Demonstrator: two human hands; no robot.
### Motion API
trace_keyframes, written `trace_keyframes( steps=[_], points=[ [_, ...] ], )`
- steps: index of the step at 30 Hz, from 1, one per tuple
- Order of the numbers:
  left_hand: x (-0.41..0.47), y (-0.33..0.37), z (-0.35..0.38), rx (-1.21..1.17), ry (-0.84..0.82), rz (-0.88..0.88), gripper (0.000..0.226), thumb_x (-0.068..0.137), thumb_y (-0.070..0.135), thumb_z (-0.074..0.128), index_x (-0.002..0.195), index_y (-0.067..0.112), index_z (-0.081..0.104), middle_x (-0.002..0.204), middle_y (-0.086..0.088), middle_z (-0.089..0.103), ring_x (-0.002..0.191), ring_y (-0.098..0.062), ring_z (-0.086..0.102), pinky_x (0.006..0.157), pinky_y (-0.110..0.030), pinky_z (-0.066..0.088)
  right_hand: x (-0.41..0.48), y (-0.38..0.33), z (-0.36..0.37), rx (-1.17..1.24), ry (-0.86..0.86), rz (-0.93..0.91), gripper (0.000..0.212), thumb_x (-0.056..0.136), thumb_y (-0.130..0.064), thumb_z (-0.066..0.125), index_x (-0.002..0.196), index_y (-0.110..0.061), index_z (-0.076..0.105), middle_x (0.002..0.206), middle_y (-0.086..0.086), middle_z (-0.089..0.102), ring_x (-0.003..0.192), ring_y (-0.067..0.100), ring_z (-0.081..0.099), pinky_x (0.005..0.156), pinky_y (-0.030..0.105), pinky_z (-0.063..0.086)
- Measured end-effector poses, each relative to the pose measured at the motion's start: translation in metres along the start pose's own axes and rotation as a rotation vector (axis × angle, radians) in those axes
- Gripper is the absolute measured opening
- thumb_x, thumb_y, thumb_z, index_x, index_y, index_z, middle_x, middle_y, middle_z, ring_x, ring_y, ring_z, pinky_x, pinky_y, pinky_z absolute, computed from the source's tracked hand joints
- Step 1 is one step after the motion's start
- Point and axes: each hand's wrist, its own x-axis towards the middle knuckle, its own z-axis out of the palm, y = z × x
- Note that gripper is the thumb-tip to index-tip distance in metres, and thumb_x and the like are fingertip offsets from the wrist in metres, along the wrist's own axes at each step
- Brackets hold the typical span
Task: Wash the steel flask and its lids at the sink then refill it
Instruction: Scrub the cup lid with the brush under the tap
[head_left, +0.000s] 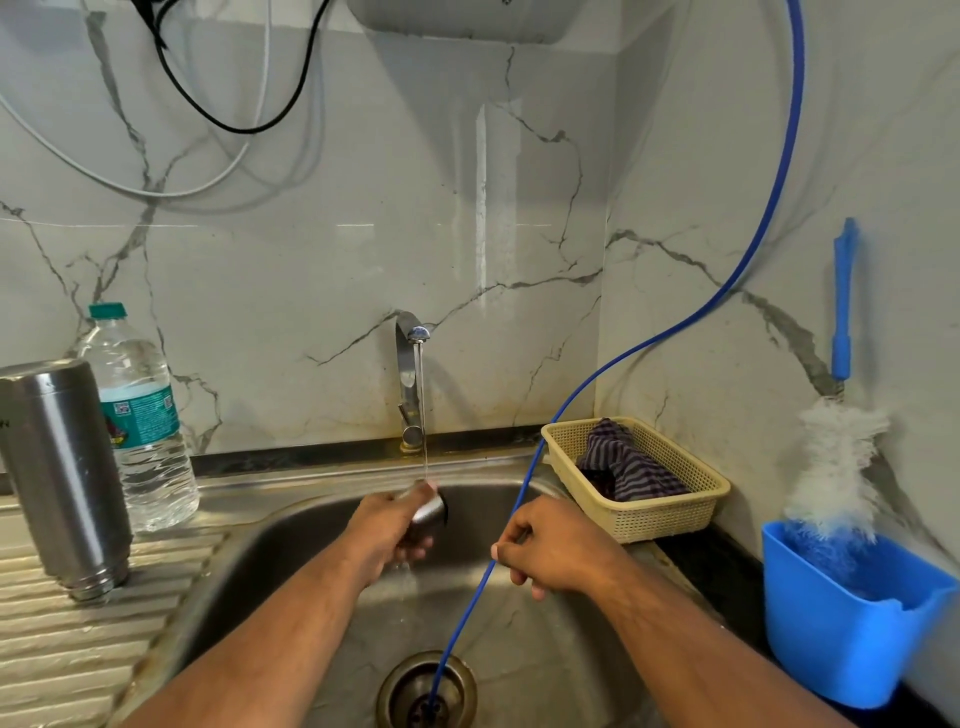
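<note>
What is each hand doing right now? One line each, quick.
Left hand: grips the steel lid under the running tap.
Right hand: fingers curled at the blue hose; a grip cannot be told.

Only one view is given, worn on the head, aimed forward and down, close above the sink (545, 649); the tap (410, 374) is seen at 12 o'clock, the drain (400, 675) at 6.

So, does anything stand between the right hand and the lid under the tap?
Yes. The blue tube runs down into the drain between the right hand and the lid that the left hand holds. The right hand is at the tube; whether it pinches it is unclear.
</note>
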Motion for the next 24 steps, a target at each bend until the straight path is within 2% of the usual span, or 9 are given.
trace_keyframes(
  steps=[2,4,6,9,11,13,18,21,24],
  points=[
    [-0.009,-0.002,-0.004,0.230,-0.062,-0.029,0.046,0.088,0.046,0.076,0.113,0.008,0.065,0.098,-0.018,0.074,0.076,-0.026,0.073,0.069,-0.036,0.062,-0.002,0.001,0.001,-0.035,-0.027,0.008,0.019,0.097,-0.041,0.068,0.094,-0.023,0.071,0.081,-0.004,0.077,0.063,0.009,0.074,0.070,0.030,0.061],
    [-0.019,0.002,-0.008,0.291,-0.084,-0.042,0.044,0.086,0.044,0.079,0.111,0.011,0.065,0.099,-0.017,0.074,0.079,-0.026,0.074,0.069,-0.034,0.062,-0.003,0.000,0.002,-0.054,-0.035,0.006,0.019,0.097,-0.042,0.068,0.093,-0.024,0.071,0.080,-0.004,0.077,0.062,0.008,0.074,0.069,0.029,0.062],
    [-0.025,0.013,-0.010,0.137,-0.081,-0.029,0.041,0.084,0.034,0.082,0.111,0.009,0.065,0.100,-0.016,0.074,0.087,-0.026,0.075,0.075,-0.035,0.063,-0.004,-0.001,0.003,-0.053,-0.015,-0.009,0.018,0.096,-0.041,0.069,0.092,-0.023,0.071,0.079,-0.004,0.077,0.059,0.008,0.073,0.073,0.031,0.064],
    [-0.031,0.031,-0.009,-0.268,-0.069,-0.001,0.041,0.079,0.006,0.083,0.112,0.004,0.059,0.107,-0.018,0.069,0.103,-0.029,0.069,0.095,-0.042,0.058,-0.007,-0.004,0.003,-0.035,0.000,-0.033,0.019,0.096,-0.040,0.070,0.091,-0.022,0.072,0.077,-0.003,0.077,0.057,0.008,0.072,0.077,0.035,0.064],
    [-0.029,0.037,-0.008,-0.318,-0.023,0.051,0.047,0.076,0.003,0.084,0.114,0.004,0.056,0.114,-0.018,0.065,0.110,-0.031,0.066,0.102,-0.044,0.054,-0.009,-0.008,0.002,-0.030,0.000,-0.051,0.018,0.096,-0.041,0.069,0.092,-0.023,0.072,0.079,-0.002,0.077,0.058,0.008,0.072,0.077,0.034,0.064],
    [-0.025,0.033,-0.003,-0.216,0.043,0.107,0.056,0.076,0.013,0.086,0.124,0.008,0.056,0.117,-0.013,0.066,0.111,-0.028,0.065,0.101,-0.043,0.055,-0.010,-0.011,0.001,-0.040,0.014,-0.071,0.018,0.096,-0.041,0.068,0.095,-0.023,0.072,0.080,-0.002,0.077,0.059,0.008,0.073,0.075,0.032,0.064],
    [-0.010,0.001,0.013,0.115,0.124,0.268,0.048,0.075,0.027,0.089,0.117,0.025,0.065,0.111,0.001,0.069,0.105,-0.019,0.065,0.083,-0.033,0.057,-0.009,-0.010,0.002,-0.057,0.019,-0.078,0.018,0.095,-0.042,0.069,0.096,-0.024,0.073,0.081,-0.002,0.077,0.063,0.010,0.074,0.075,0.034,0.065],
    [-0.007,0.012,0.010,0.150,0.222,0.382,0.044,0.077,0.035,0.088,0.114,0.030,0.064,0.108,0.006,0.068,0.099,-0.013,0.063,0.081,-0.033,0.057,-0.006,-0.011,0.003,-0.079,0.036,-0.086,0.018,0.095,-0.042,0.068,0.093,-0.025,0.074,0.083,-0.003,0.077,0.067,0.012,0.073,0.080,0.038,0.064],
    [-0.007,0.009,0.011,0.473,0.217,0.226,0.033,0.080,0.036,0.085,0.104,0.021,0.068,0.095,0.000,0.072,0.085,-0.016,0.068,0.072,-0.031,0.058,-0.005,-0.014,0.005,-0.115,0.035,-0.086,0.020,0.094,-0.043,0.068,0.094,-0.024,0.074,0.085,-0.003,0.076,0.070,0.012,0.073,0.081,0.037,0.063]
  ],
)
